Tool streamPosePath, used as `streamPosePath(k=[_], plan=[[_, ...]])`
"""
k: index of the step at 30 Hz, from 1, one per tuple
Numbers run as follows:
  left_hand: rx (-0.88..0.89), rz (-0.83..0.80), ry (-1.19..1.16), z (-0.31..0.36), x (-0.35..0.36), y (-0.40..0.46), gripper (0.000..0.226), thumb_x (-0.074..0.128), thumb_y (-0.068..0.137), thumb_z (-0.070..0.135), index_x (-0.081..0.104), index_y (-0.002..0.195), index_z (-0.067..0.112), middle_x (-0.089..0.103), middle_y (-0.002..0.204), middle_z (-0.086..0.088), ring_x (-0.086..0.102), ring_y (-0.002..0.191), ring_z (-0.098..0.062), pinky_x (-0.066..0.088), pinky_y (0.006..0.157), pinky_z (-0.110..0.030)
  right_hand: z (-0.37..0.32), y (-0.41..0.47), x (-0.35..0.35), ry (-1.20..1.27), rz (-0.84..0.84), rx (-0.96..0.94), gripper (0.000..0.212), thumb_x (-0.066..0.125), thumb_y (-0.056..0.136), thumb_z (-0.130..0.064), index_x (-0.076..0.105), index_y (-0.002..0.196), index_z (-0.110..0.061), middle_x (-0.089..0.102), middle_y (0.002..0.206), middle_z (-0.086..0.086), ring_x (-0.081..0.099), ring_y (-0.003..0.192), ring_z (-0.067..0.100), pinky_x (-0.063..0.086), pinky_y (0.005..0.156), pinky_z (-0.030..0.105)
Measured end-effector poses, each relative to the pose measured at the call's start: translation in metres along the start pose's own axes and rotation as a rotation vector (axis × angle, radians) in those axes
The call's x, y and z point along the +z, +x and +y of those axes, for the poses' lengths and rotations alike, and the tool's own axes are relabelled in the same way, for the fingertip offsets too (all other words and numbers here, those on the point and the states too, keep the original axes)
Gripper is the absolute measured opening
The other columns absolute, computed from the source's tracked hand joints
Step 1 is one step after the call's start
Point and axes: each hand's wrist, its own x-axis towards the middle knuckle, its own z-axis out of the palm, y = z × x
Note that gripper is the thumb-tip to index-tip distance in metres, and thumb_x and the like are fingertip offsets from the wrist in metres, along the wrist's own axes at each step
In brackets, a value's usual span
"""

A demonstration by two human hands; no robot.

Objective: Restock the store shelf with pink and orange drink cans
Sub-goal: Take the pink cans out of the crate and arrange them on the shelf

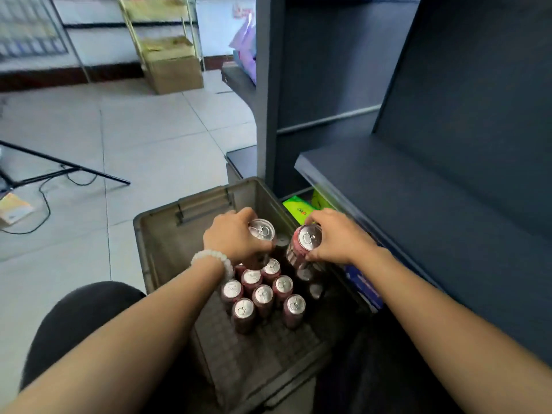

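A grey plastic crate [167, 234] stands on the floor in front of me, holding several upright pink drink cans [263, 295] with silver tops. My left hand [233, 237], with a white bead bracelet at the wrist, grips one can [261, 230] raised above the others. My right hand [337, 237] grips a second pink can [304, 243], tilted and lifted near the crate's right wall. To the right is the dark blue store shelf [418, 186], its board bare. No orange cans are in sight.
Green packets [298, 206] and blue packs [366, 286] sit on the level under the shelf board. A cardboard box [174, 74] stands far back under a yellow rack. A black tripod leg [68, 165] and cable lie on the tiled floor at left. My knee [80, 312] is beside the crate.
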Motion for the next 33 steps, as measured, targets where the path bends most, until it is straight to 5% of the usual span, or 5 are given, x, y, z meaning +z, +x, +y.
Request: streamPosePath(k=[10, 16, 27, 33], plan=[[0.128, 0.076, -0.286, 0.100, -0.046, 0.085, 0.044, 0.079, 0.061, 0.045, 0.063, 0.097, 0.024, 0.067, 0.090, 0.004, 0.062, 0.082, -0.013, 0.053, 0.071, -0.030, 0.066, 0.029, -0.117, 0.233, 0.374, 0.188, 0.053, 0.085, 0.051, -0.041, 0.062, 0.098, -0.029, 0.064, 0.101, -0.002, 0.059, 0.092, 0.016, 0.047, 0.079, 0.028], [0.206, 0.094, -0.341, 0.155, -0.034, 0.156, 0.037, 0.083, 0.058, 0.044, 0.062, 0.086, 0.031, 0.065, 0.079, 0.012, 0.060, 0.071, 0.001, 0.041, 0.056, -0.013, 0.111, 0.063, -0.159, 0.184, 0.434, 0.264, 0.057, 0.084, 0.053, -0.040, 0.063, 0.104, -0.028, 0.057, 0.107, 0.001, 0.057, 0.098, 0.019, 0.050, 0.086, 0.033], [0.273, -0.003, -0.391, 0.239, 0.020, 0.302, 0.045, 0.083, 0.055, 0.046, 0.065, 0.092, 0.030, 0.067, 0.091, 0.007, 0.064, 0.080, -0.008, 0.051, 0.068, -0.022, 0.196, 0.132, -0.171, 0.204, 0.549, 0.471, 0.050, 0.083, 0.060, -0.039, 0.064, 0.103, -0.024, 0.055, 0.109, 0.005, 0.059, 0.099, 0.023, 0.051, 0.082, 0.031], [0.336, -0.098, -0.411, 0.273, 0.046, 0.348, 0.033, 0.083, 0.063, 0.035, 0.064, 0.090, 0.029, 0.062, 0.081, 0.012, 0.056, 0.067, 0.004, 0.041, 0.054, -0.009, 0.219, 0.159, -0.167, 0.132, 0.557, 0.546, 0.051, 0.079, 0.067, -0.038, 0.061, 0.109, -0.018, 0.050, 0.112, 0.007, 0.058, 0.099, 0.028, 0.048, 0.074, 0.030]])
